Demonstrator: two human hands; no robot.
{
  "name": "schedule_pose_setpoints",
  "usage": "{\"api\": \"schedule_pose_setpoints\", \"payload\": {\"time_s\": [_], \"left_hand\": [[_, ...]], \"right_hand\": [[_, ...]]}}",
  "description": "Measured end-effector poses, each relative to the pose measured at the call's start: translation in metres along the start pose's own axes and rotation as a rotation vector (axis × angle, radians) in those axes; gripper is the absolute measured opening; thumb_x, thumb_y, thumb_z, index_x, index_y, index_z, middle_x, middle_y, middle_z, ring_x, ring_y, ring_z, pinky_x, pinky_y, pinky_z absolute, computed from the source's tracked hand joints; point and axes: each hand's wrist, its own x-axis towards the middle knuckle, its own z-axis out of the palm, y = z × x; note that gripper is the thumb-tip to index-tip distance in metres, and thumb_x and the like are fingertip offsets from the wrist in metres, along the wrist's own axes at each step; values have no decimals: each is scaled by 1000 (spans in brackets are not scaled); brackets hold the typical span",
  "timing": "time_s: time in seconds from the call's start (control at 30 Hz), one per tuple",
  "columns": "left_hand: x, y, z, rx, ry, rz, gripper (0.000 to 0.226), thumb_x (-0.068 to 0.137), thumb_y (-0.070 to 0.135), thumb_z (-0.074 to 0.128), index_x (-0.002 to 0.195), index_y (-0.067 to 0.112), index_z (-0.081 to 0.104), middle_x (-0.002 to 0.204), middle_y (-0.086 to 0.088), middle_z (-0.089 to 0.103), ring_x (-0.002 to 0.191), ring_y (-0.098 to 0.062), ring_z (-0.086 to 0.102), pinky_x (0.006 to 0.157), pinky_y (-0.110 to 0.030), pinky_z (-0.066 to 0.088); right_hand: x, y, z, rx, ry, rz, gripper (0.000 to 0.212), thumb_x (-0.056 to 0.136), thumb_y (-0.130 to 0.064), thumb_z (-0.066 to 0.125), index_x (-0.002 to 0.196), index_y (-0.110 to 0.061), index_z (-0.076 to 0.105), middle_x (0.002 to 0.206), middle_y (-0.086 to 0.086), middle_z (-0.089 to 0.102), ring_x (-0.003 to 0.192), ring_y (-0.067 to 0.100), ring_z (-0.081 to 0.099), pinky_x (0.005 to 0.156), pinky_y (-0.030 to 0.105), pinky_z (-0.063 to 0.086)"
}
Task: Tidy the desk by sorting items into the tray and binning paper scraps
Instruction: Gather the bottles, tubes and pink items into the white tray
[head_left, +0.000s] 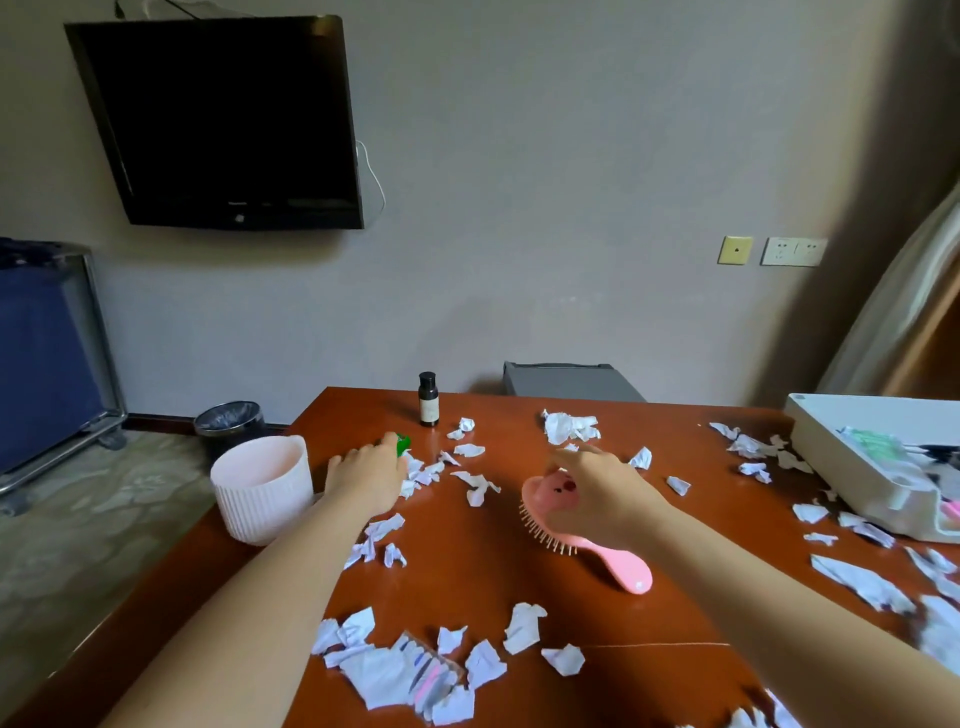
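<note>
Torn white paper scraps (475, 486) lie all over the red-brown wooden desk (467, 582), many of them between the hands. The left hand (366, 475), fingers spread, touches a small green object (401, 443). The right hand (602, 483), fingers stretched and holding nothing, hovers over the pink plastic hairbrush (623, 566). A careless sweep might tip the ribbed white tub (260, 493) off the desk's left edge, or topple the small dark bottle (428, 400). The white tray (831, 452) sits far right, and a black television (223, 119) hangs on the wall.

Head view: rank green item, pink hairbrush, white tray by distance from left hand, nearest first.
1. green item, at the fingertips of the left hand.
2. pink hairbrush, to its right, mid-desk.
3. white tray, far right desk edge.
</note>
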Motion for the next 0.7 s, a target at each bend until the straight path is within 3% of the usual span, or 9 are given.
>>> {"api": "schedule_pose_setpoints", "payload": {"time_s": [0.07, 0.2, 0.43, 0.57, 0.7], "left_hand": [[3, 3, -2, 6, 62, 5, 36, 99, 28, 42, 133, 16, 36, 123, -8, 60, 108, -25, 61, 89, -34, 49], [8, 9, -5, -73, 28, -33, 42, 93, 23, 57, 127, 14, 36, 119, -11, 61, 99, -24, 65, 76, -29, 55], [-10, 30, -11, -70, -92, 46, 42, 91, 21, 61, 127, 15, 41, 124, -9, 59, 105, -24, 63, 83, -32, 56], [-32, 46, -34, -185, -85, 139, 34, 89, 23, 63, 118, 17, 47, 120, -7, 62, 98, -21, 63, 70, -27, 52], [-65, 81, -62, -343, -79, 214, 24, 86, 25, 66, 98, 20, 46, 113, -7, 63, 93, -19, 63, 71, -31, 53]], "right_hand": [[0, 5, 4, 6, -16, 14, 36, 83, -28, 60, 117, -18, 54, 106, 3, 53, 91, 23, 59, 74, 29, 53], [-1, 9, 5, 53, -4, 47, 45, 83, -33, 62, 124, -20, 51, 113, 3, 52, 97, 22, 58, 79, 28, 53], [-22, 17, -8, 34, 7, 24, 45, 83, -28, 63, 126, -18, 51, 118, 5, 54, 99, 21, 57, 78, 24, 52], [-42, 28, -33, 57, 105, 53, 45, 80, -29, 65, 123, -21, 53, 115, 3, 55, 95, 19, 56, 81, 27, 54], [-67, 45, -69, 37, 191, 50, 35, 82, -28, 63, 116, -18, 57, 110, 2, 59, 87, 15, 55, 64, 17, 49]]}}
